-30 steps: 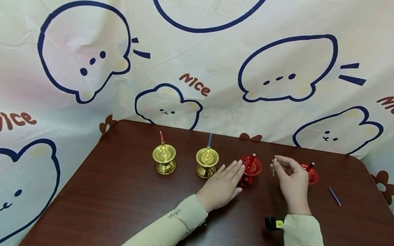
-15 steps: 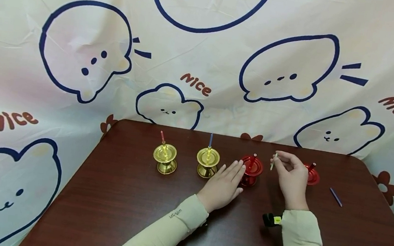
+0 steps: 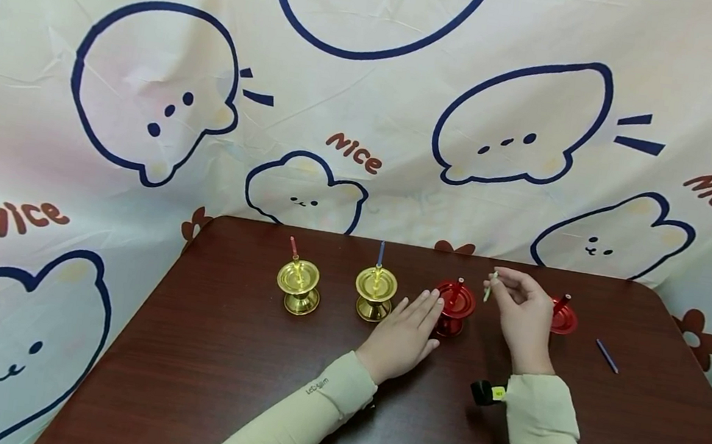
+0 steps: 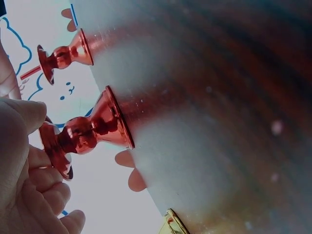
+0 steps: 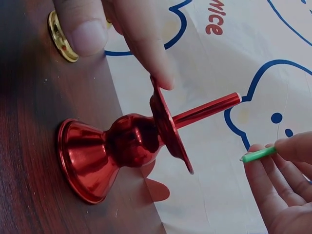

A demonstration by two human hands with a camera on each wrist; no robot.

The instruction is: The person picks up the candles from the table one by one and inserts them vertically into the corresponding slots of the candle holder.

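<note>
My left hand (image 3: 400, 337) reaches to the nearer red candle holder (image 3: 455, 304), fingers nearly straight. In the right wrist view one fingertip touches the rim of the holder's dish, and the thumb stands apart from it. A bare red tube (image 5: 209, 110) rises from the dish. My right hand (image 3: 525, 323) pinches a small green candle (image 5: 259, 154) between thumb and fingers, just right of that tube and apart from it. Behind the right hand stands a second red candle holder (image 3: 564, 320), partly hidden, its tube also bare.
Two gold candle holders stand to the left, one (image 3: 299, 278) bearing a red candle (image 3: 294, 247), the other (image 3: 376, 285) a blue candle (image 3: 381, 254). A purple-blue candle (image 3: 607, 356) lies at the right of the brown table (image 3: 190, 379). A printed cloth (image 3: 410, 110) hangs behind.
My right hand has moved a little left and away from me with the green candle, closer to the nearer red holder; the candle tilts more. The left hand stays in place.
</note>
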